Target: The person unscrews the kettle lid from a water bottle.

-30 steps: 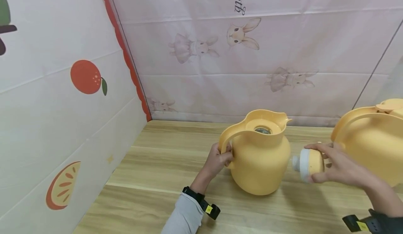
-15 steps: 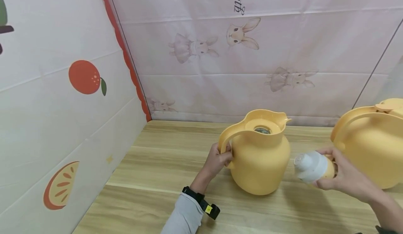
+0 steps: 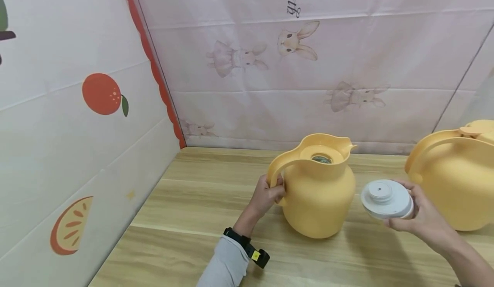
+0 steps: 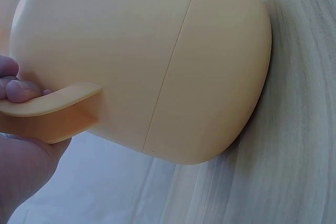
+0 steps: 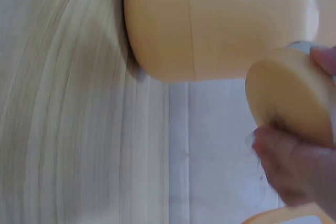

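A yellow thermos jug (image 3: pixel 319 201) stands upright on the wooden table, its round mouth uncovered at the top. My left hand (image 3: pixel 267 196) grips the jug's handle (image 4: pixel 52 100), fingers wrapped around it. To the right of the jug, my right hand (image 3: pixel 420 212) holds a lid (image 3: pixel 387 200) above the table, apart from the jug. The lid's white stepped underside faces up toward the head camera. In the right wrist view the lid's yellow top (image 5: pixel 286 95) shows, with fingers curled around its rim.
A second yellow jug (image 3: pixel 459 179), with a lid on, stands at the right edge behind my right hand. A wall sheet with rabbit prints (image 3: pixel 247 119) rises behind the wooden table (image 3: pixel 185 218). Another printed sheet with fruit pictures (image 3: pixel 127 162) is on the left.
My right hand has turned the lid so that its white underside, first pointing left at the jug, now faces up toward the head camera. The left hand and the jug have stayed put.
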